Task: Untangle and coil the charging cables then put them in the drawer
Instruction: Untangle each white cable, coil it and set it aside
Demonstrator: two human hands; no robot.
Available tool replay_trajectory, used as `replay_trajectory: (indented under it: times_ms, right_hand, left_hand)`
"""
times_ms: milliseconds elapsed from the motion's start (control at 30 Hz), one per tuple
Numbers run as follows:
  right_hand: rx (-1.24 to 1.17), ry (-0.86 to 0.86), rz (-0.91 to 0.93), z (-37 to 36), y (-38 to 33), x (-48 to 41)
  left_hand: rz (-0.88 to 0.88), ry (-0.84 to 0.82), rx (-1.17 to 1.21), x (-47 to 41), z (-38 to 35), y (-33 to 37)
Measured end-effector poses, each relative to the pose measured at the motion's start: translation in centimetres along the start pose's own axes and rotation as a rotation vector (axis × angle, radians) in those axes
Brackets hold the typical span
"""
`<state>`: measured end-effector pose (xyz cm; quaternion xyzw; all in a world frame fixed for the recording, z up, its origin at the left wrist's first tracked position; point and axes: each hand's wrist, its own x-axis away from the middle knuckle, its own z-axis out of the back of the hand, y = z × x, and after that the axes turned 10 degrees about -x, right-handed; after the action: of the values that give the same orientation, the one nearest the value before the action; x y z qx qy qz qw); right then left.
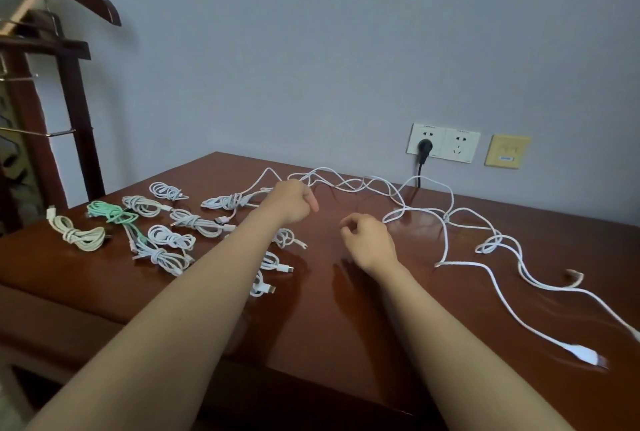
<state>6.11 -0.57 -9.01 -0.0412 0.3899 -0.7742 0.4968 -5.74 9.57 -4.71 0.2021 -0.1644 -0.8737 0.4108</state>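
Tangled white cables [446, 219] lie loose on the table [346, 319] just below the wall socket [443, 143], with both bare hands close by.

From the socket, where a black plug [424, 146] sits in the left outlet, the loose strands spread down and to the right, and one connector end [585, 354] lies far below and right of it. The left hand [294, 202] is down and left of the socket, fingers curled into a fist, thumb out. White strands meet it on both sides, but I can't tell whether it grips one. The right hand [369, 240] hovers lower, nearly under the socket, fingers loosely curled with nothing in them. Well left of the socket lie the coiled bundles [194, 222], a green bundle [110, 212] among them.
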Motion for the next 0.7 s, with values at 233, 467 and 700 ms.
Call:
replay_trajectory:
  times_ms: [233,467,700]
  right_hand:
    - [0.179,0.062,0.011,4.8,4.6,1.6]
    - [0.327,-0.048,0.067,7.0,8.9,4.6]
    - [0.325,-0.065,0.101,9.2,11.4,4.0]
  left_hand:
    - [-0.171,-0.134,0.011,0.4,-3.8,5.8]
    - [-0.144,-0.075,-0.094,2.1,-12.0,8.9]
    - [-0.161,0.015,-0.136,1.0,-14.3,11.5]
